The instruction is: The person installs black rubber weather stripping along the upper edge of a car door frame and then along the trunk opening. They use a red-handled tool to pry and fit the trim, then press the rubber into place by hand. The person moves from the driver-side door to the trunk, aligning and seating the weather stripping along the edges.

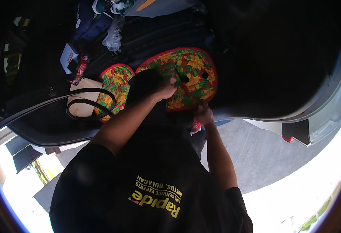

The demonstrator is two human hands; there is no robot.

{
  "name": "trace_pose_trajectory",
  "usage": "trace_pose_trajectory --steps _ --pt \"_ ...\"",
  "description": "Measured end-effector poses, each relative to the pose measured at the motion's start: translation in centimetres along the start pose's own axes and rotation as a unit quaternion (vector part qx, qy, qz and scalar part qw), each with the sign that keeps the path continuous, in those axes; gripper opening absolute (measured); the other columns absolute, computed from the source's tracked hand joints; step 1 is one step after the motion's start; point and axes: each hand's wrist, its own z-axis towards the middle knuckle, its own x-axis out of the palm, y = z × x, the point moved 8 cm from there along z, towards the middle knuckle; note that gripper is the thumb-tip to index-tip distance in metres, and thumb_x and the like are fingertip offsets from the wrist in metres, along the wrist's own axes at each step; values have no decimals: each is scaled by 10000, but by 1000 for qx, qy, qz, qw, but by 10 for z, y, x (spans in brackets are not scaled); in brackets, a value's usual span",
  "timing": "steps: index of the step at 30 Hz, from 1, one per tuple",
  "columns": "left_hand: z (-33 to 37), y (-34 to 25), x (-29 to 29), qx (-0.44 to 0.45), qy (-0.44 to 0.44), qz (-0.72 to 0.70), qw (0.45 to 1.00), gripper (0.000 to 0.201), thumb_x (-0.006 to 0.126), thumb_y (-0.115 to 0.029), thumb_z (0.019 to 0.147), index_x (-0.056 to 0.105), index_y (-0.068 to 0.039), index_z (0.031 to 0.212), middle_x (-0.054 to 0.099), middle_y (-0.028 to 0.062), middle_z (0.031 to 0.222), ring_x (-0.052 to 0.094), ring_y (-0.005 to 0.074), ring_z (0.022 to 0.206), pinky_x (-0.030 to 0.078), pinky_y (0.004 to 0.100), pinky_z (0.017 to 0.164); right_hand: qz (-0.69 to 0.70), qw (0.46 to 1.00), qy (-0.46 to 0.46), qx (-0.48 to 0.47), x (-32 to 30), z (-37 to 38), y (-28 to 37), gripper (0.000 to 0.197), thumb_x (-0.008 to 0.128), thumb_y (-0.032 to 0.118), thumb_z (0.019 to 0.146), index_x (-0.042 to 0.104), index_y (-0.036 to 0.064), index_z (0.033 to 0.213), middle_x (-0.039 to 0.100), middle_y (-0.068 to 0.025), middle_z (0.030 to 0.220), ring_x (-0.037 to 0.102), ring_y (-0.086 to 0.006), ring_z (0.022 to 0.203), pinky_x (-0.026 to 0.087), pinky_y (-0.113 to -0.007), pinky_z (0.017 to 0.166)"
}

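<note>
A large floral mat [195, 62], yellow, green and red with a red bound edge, lies spread in an open car boot. My left hand [167, 88] is over its middle, the fingers curled together; what they grip is hidden. Beside those fingers are a dark gap or object and a narrow red strip. My right hand [204, 115] is closed at the mat's near edge, its fingertips touching or almost touching it. A small red thing [196, 126] shows just under that hand, too little visible to name. A smaller matching floral piece [116, 75] lies to the left.
A loose black rubber strip [46, 101] loops across a beige box [81, 110] at the left. Farther back are a white box [68, 58], a red packet [81, 69], a clear plastic bag [113, 39], a navy bag [90, 27], shoes [118, 7] and a grey bin [162, 8].
</note>
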Motion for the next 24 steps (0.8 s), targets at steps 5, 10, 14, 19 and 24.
trace_pose_trajectory --steps 5,10,14,19,24 --pt "-31 -22 -121 23 -131 -113 985 322 664 -35 985 628 20 1300 711 111 1203 694 191 1095 559 325 940 -24 996 -3 -89 1 -3 -4 467 752 198 798 643 126 1246 759 -248 1017 736 -466 1013 593 -532 861" --pt "-9 95 -97 -113 -148 113 976 318 655 -72 926 697 -53 1240 768 201 1128 749 369 1070 611 486 869 27 989 -49 -133 6 -5 -10 465 756 201 793 632 131 1236 762 -221 957 743 -472 945 603 -545 795" --pt "-2 139 -27 -157 -216 151 952 886 716 -99 915 301 -203 1692 299 230 1679 574 481 1362 579 504 1046 18 990 -49 -131 8 1 -13 479 762 202 785 625 117 1235 759 -206 925 752 -455 904 612 -536 768" --pt "28 111 6 -203 -236 211 927 516 763 -157 906 630 -129 1404 506 247 1534 650 417 1256 598 485 976 35 991 4 -129 9 1 -14 483 753 186 781 622 108 1239 747 -206 907 750 -436 842 614 -522 759" --pt "40 19 80 27 -319 -19 947 90 714 -97 874 743 -34 931 754 203 920 760 353 922 599 454 863 45 985 -41 -164 -1 -4 -5 426 752 150 782 635 83 1186 730 -176 837 748 -394 776 604 -476 729"
